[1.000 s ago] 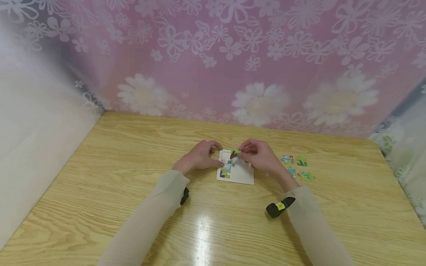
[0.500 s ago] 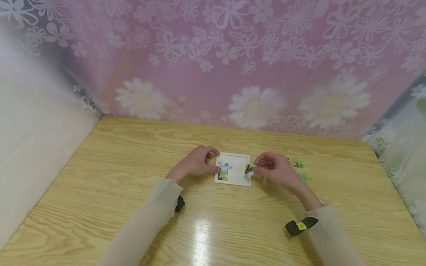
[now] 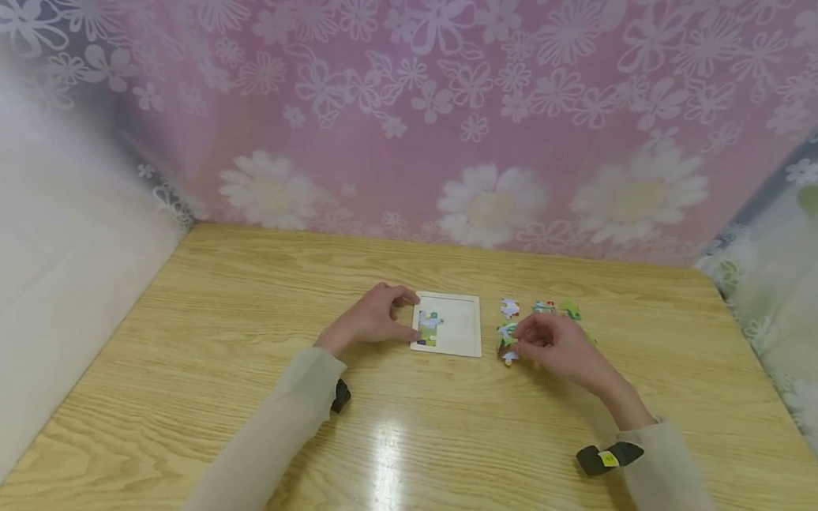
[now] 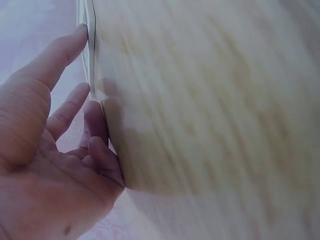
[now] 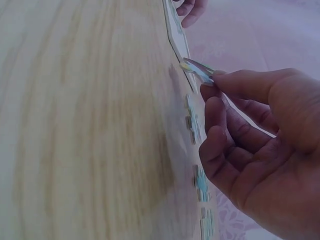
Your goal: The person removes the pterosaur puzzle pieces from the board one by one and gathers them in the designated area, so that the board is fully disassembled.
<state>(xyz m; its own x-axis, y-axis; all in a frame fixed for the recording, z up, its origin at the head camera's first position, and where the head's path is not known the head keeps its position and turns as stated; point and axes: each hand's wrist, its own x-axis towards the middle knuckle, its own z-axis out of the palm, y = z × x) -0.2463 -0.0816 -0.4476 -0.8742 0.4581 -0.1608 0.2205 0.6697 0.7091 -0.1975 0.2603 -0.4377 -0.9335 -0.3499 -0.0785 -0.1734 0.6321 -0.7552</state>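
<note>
The jigsaw piece point(image 5: 198, 72) right of the puzzle tray point(image 3: 459, 328), pinched in the right hand point(image 3: 559, 347), is best kept clear of the loose pieces point(image 3: 510, 308) beside it, while the left hand point(image 3: 375, 316), grip spread wide at the tray's left edge, should steady it.

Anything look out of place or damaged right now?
Nothing stands out. The tray lies flat, the left hand touching its left edge, and the loose pieces lie beside it. The held piece in the right hand tilts, which fits being pinched. Fine damage is too small to tell.
</note>
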